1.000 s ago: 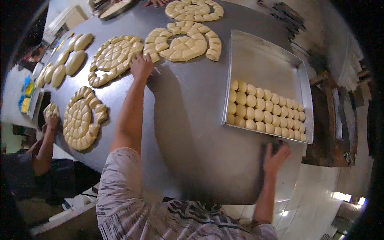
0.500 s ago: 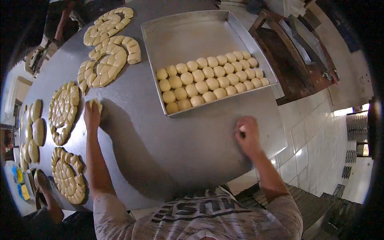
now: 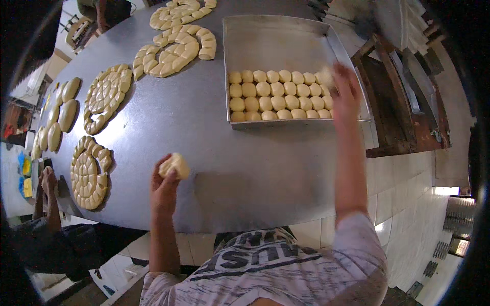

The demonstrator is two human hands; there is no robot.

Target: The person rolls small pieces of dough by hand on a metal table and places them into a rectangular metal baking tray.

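Low on the steel table, my left hand (image 3: 162, 184) grips a pale, lumpy dough piece (image 3: 174, 166). My right hand (image 3: 345, 93), blurred, is over the right end of a metal tray (image 3: 275, 43), its fingers closed on a pale dough ball (image 3: 325, 75). Rows of round dough balls (image 3: 277, 88) fill the tray's near part. Coiled strips of cut dough lie left of the tray, including one near the back (image 3: 171, 51), one at middle left (image 3: 104, 97) and one nearer me (image 3: 88, 171). Several smooth oval loaves (image 3: 68, 113) lie at the far left.
A co-worker's hands (image 3: 48, 183) are at the table's left edge (image 3: 61, 199), beside blue and yellow items (image 3: 26, 173). Another person (image 3: 102, 15) stands at the back left. A dark wooden rack (image 3: 388, 97) stands right of the table on a tiled floor (image 3: 388, 204).
My left hand has moved from beside the coiled dough toward me, now holding a dough piece. My right hand has risen from below the tray to its right end with a ball.
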